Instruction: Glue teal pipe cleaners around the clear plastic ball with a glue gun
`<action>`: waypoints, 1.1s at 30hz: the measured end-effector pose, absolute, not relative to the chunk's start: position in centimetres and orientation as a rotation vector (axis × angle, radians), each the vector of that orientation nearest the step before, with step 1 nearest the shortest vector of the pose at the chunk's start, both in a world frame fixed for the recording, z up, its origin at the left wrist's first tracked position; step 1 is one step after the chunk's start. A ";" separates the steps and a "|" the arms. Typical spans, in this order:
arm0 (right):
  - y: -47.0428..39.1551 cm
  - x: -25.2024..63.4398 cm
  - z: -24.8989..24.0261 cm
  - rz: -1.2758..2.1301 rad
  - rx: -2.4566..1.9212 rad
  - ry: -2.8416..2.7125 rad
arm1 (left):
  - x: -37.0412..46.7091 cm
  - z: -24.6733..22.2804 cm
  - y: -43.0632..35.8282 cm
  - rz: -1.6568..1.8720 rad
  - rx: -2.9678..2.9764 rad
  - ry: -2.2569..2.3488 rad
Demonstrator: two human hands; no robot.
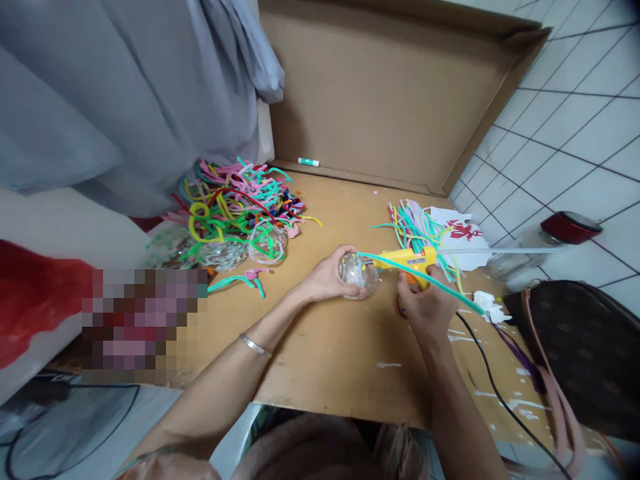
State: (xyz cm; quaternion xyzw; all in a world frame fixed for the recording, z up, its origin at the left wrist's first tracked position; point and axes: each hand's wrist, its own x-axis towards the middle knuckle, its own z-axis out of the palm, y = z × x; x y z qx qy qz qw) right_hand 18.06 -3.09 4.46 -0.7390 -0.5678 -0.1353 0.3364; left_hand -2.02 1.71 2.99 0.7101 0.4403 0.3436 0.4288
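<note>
My left hand is wrapped round a clear, rounded plastic piece with small yellow spots near its top. My right hand grips a yellow glue gun, whose tip points left and reaches the clear piece. A long translucent glue stick sticks out of the gun's back. One teal fuzzy stem runs from the top of the clear piece across the gun and over my right hand. Whether the tip touches the plastic is too small to tell.
A heap of coloured fuzzy stems lies at the back left, a smaller bunch at the back right. Cardboard stands behind. On the right are a red-lidded bottle, a brown bag and a black cord.
</note>
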 end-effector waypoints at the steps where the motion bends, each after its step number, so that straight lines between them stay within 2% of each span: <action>1: -3.1 18.1 4.4 -0.352 -1.922 -1.483 | -2.0 3.0 1.7 0.860 1.779 1.097; 33: -2.8 19.1 3.4 -0.463 -1.677 -1.521 | -1.9 3.2 1.5 0.847 1.759 1.074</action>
